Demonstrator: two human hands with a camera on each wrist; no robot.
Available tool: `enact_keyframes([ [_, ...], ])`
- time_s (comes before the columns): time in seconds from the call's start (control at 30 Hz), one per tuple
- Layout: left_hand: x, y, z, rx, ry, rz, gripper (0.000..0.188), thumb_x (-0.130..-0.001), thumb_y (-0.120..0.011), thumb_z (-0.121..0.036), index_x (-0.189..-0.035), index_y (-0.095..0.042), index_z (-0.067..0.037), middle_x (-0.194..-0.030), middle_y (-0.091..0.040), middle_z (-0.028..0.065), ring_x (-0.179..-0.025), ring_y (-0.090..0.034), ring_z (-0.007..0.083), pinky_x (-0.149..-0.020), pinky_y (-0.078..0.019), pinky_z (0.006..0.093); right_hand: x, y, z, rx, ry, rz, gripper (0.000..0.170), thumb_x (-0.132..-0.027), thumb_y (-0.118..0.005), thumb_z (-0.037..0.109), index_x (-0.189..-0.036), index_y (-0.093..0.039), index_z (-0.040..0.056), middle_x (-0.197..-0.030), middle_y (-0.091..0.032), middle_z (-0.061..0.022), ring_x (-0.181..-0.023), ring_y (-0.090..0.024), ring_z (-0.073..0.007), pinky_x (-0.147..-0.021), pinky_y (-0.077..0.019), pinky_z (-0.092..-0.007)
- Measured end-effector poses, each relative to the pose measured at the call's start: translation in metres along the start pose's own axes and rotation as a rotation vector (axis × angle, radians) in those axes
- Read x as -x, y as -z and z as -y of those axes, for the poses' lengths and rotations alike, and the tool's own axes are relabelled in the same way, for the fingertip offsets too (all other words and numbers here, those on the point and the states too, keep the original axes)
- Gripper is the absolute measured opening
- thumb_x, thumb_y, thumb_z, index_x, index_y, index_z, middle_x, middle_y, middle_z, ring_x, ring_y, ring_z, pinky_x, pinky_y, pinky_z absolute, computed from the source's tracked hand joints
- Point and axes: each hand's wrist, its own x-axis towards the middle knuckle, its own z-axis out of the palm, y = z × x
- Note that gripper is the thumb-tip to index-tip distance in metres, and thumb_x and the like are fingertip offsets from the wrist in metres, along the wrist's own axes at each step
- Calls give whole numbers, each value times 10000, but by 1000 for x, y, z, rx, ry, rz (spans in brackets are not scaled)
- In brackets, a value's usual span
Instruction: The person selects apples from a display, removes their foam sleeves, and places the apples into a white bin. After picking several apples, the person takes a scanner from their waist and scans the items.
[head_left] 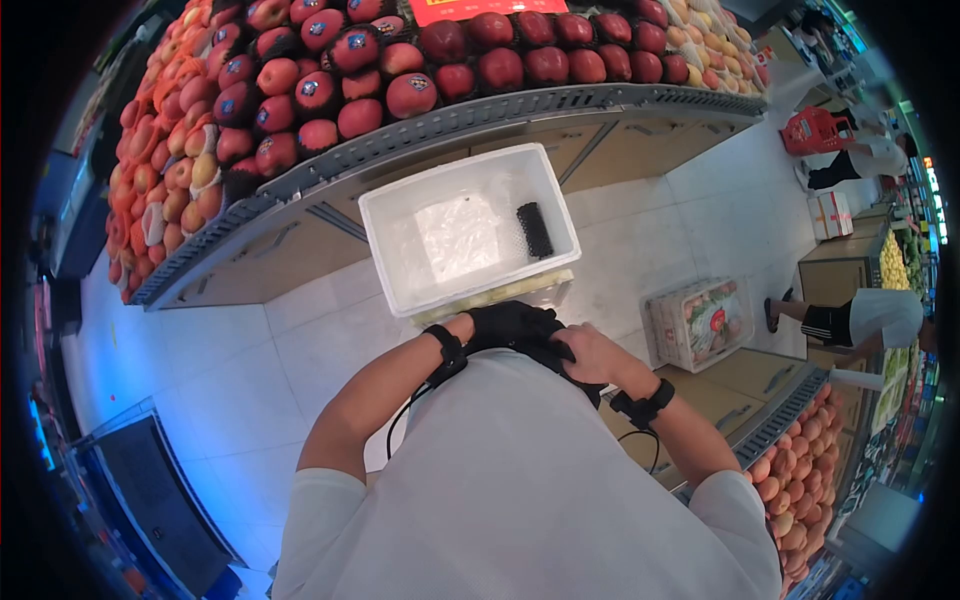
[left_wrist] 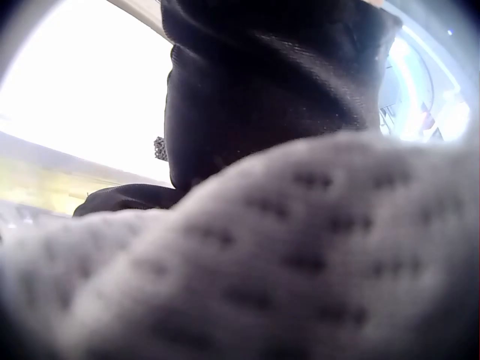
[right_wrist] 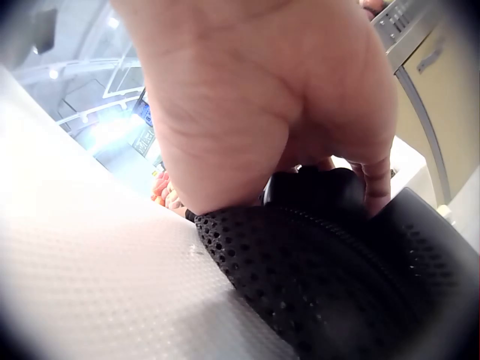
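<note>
At the person's waist is a black pouch (right_wrist: pixel 300 277) with perforated mesh and a zip. My bare right hand (head_left: pixel 596 357) is bent over its top, with the fingers curled around a smooth black item (right_wrist: pixel 319 191) there; its kind cannot be told. Beside it, my left hand (head_left: pixel 510 325) wears a black glove and lies against the front of the waist, its fingertips hidden. In the left wrist view the black glove (left_wrist: pixel 270 82) rises behind blurred pale shirt cloth (left_wrist: pixel 300 247). Just ahead of both hands stands a white foam box (head_left: pixel 375 235), with a black mesh roll (head_left: pixel 535 230) inside.
A fruit stand with red apples (head_left: pixel 500 70) and its grey rail (head_left: pixel 420 128) runs across the front. To the right are a packed crate (head_left: pixel 698 325) and another fruit stand (head_left: pixel 800 470). Several people are farther right, near a red basket (head_left: pixel 812 130). A dark panel (head_left: pixel 165 500) is at left.
</note>
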Motion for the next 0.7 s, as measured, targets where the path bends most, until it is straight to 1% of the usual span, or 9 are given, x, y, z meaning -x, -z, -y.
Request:
enact_keyframes([
  [0.1, 0, -3, 1, 65, 8, -14, 355, -965, -528, -332, -1212, -636, -101, -1163, -644, 48, -1056, -579, 155, -958, -437, 304, -1, -2, -1, 34, -12, 14, 389, -715, -626, 106, -1086, -621, -14, -947, -630, -208, -1016, -547, -395, -902, -458, -449],
  [0.2, 8, 0, -9, -125, -80, -19, 358, -968, -519, -341, -1214, -640, -111, -1169, -645, 46, -1060, -582, 165, -960, -441, 311, -6, 4, 2, 91, -8, 132, 410, -710, -615, 119, -1092, -618, -32, -989, -630, -225, -981, -561, -408, -890, -464, -452],
  [0.3, -10, 4, 17, -13, -218, 17, 373, -964, -509, -378, -1222, -642, -144, -1205, -641, 58, -1081, -579, 174, -970, -438, 325, -5, 4, 9, 153, -80, 193, 401, -703, -596, 140, -1060, -632, -39, -991, -629, -242, -939, -575, -422, -885, -464, -449],
  [0.4, 3, -3, -4, -140, -43, -56, 389, -938, -517, -441, -1151, -653, -145, -1117, -662, 113, -1020, -613, 223, -896, -468, 359, -12, 3, 6, 130, -87, 228, 384, -697, -582, 159, -1014, -645, -46, -941, -632, -249, -904, -581, -430, -885, -459, -446],
  [0.5, -19, -12, 13, -618, -319, -77, 380, -895, -544, -472, -1037, -623, -128, -963, -654, 167, -917, -625, 300, -790, -481, 388, -11, -8, -3, 155, -15, 173, 358, -694, -581, 168, -974, -655, -42, -900, -638, -248, -899, -583, -427, -863, -471, -450],
  [0.57, -21, -13, 6, -664, -265, -37, 353, -842, -644, -362, -1104, -612, -129, -1016, -655, 105, -955, -618, 238, -848, -469, 346, -9, -10, -9, 142, 11, 168, 353, -686, -593, 163, -967, -653, -42, -906, -639, -248, -892, -586, -425, -841, -482, -451],
  [0.6, -21, -13, 4, -688, -236, -17, 379, -815, -695, -307, -1138, -606, -130, -1042, -656, 75, -974, -614, 207, -877, -463, 325, -9, -11, -11, 135, 25, 166, 350, -682, -600, 161, -963, -653, -42, -909, -639, -248, -888, -587, -424, -830, -487, -452],
  [0.7, -18, -13, 5, -645, -245, -42, 342, -819, -686, -272, -1125, -625, -131, -1051, -658, 68, -966, -618, 199, -868, -469, 325, -3, 3, 0, 106, -7, 119, 323, -676, -620, 150, -935, -651, -41, -881, -634, -238, -877, -594, -413, -792, -500, -447],
])
